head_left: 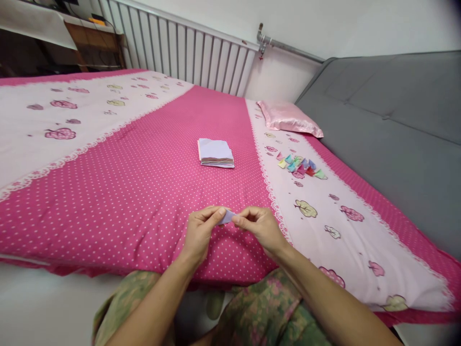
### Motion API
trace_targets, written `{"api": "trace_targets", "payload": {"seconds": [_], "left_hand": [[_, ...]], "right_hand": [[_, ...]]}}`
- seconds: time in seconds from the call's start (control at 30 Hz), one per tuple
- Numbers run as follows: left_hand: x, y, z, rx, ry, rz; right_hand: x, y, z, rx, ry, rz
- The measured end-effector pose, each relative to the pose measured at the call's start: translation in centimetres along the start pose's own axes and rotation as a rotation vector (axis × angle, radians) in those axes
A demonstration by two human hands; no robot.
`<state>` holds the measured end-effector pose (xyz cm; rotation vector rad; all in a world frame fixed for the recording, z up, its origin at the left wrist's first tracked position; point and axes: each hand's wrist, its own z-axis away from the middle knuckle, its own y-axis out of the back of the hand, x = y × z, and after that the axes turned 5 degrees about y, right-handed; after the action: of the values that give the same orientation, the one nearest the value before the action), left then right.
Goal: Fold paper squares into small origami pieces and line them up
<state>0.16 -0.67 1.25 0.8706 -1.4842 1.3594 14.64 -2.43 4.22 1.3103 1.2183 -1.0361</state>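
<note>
Pinching one small folded paper [227, 217], left hand [200, 232] and right hand [260, 227] meet fingertip-to-fingertip.

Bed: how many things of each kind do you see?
Stack of pale square paper sheets: 1
Pink satin pillow: 1
Cluster of small coloured folded papers (too tiny to count singly): 1
Small lilac paper piece between left hand and right hand: 1
Total: 4

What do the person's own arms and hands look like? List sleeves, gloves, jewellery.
The left forearm and right forearm are bare down to the picture's lower edge: no sleeves show. The left hand and right hand wear no gloves; no ring, watch or bracelet is visible.
</note>
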Motion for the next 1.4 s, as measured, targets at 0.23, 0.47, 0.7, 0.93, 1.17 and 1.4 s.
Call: {"api": "trace_targets", "payload": {"seconds": [0.23,0.47,0.7,0.93,1.17,1.4], "left_hand": [[0.28,-0.03,0.04,0.0,0.015,0.015],[0.18,-0.04,-0.04,-0.028,0.036,-0.107],[0.84,-0.33,0.05,-0.04,0.047,-0.245],[0.61,0.06,-0.2,-0.016,0.039,-0.24],[0.46,0.45,-0.11,-0.101,-0.002,-0.328],[0.49,0.19,-0.17,-0.149,0.029,-0.299]], "right_hand": [[0.13,0.04,0.01,-0.031,-0.049,-0.048],[0.57,0.09,-0.35,-0.074,0.029,0.077],[0.76,0.13,-0.44,0.058,-0.111,-0.097],[0.63,0.12,-0.35,0.037,-0.175,-0.145],[0.22,0.01,-0.46,0.028,-0.084,-0.154],[0.25,0.09,-0.68,0.037,-0.141,-0.256]]}}
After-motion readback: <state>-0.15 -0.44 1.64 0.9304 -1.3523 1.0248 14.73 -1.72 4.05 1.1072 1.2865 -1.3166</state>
